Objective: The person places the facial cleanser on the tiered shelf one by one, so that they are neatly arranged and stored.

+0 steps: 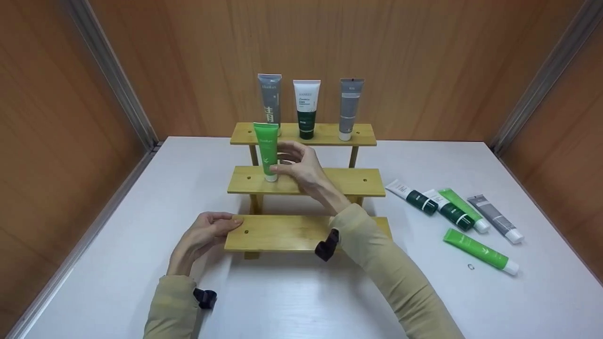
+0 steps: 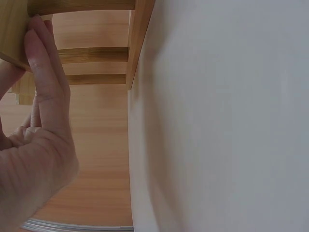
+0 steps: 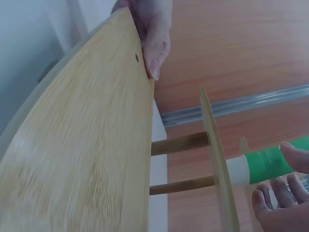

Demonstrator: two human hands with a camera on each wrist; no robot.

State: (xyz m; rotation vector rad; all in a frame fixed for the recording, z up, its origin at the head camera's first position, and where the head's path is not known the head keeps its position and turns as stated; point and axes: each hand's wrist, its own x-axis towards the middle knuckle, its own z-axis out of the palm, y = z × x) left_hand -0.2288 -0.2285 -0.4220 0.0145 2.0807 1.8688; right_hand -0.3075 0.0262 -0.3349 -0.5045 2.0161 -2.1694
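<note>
We see the right hand holding the green tube low between thumb and curled fingers, upright near the left edge of the middle board; the left hand pinches the left edge of the bottom board. To place it well, we would seat the cap flat, brace the bottom board, and part the fingers evenly so nothing topples. From the right wrist we see that cap close against the middle board; the left wrist shows fingers beneath the bottom board, hidden from the head view, which alone shows loose tubes toward the worktop's right edge
</note>
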